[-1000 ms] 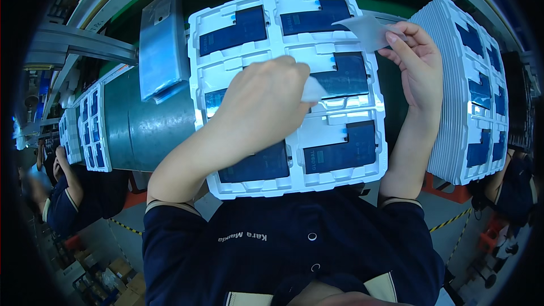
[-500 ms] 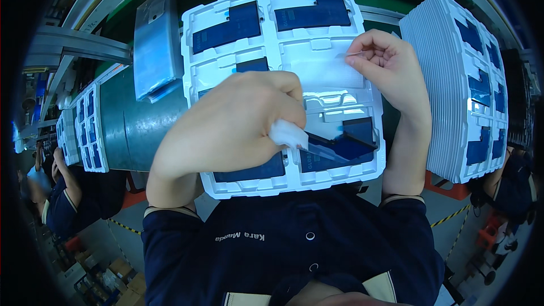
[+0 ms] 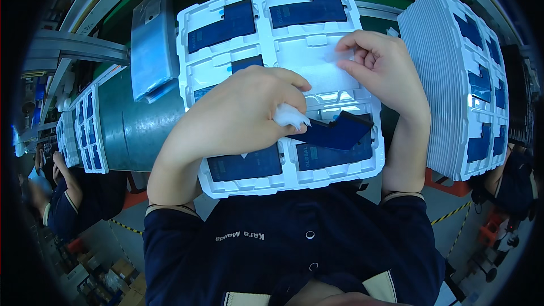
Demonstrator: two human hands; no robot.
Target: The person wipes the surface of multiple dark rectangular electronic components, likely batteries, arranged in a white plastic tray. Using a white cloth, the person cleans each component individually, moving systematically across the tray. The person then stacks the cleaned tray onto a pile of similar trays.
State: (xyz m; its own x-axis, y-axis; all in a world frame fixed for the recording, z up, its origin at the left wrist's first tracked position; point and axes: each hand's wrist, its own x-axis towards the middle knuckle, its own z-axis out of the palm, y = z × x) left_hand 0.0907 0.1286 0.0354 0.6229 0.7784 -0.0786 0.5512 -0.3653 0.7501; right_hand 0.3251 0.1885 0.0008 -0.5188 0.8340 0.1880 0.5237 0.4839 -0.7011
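Observation:
My left hand point(image 3: 241, 105) is closed over the middle of a white plastic tray point(image 3: 294, 188). It grips a white wad of cloth point(image 3: 290, 116) together with a flat black L-shaped battery point(image 3: 334, 135), which is tilted above the tray's near right pocket. Beneath it lies another black battery point(image 3: 320, 157) in that pocket. Over the right middle pocket, where no battery shows, my right hand point(image 3: 382, 71) pinches a small translucent film point(image 3: 338, 54), blurred by motion. More batteries point(image 3: 309, 8) sit in the other pockets; my left hand partly covers the left middle one.
A tall stack of similar trays point(image 3: 439, 85) stands at the right, batteries in its top one. Clear plastic bags point(image 3: 153, 45) lie left of the tray on the green work surface point(image 3: 133, 130). Filled trays point(image 3: 89, 130) and a co-worker point(image 3: 62, 192) are farther left.
The battery in my left hand has turned, so its dark broad face shows more fully. My right hand has shifted slightly left with the film. The tray has moved a little up and left in view.

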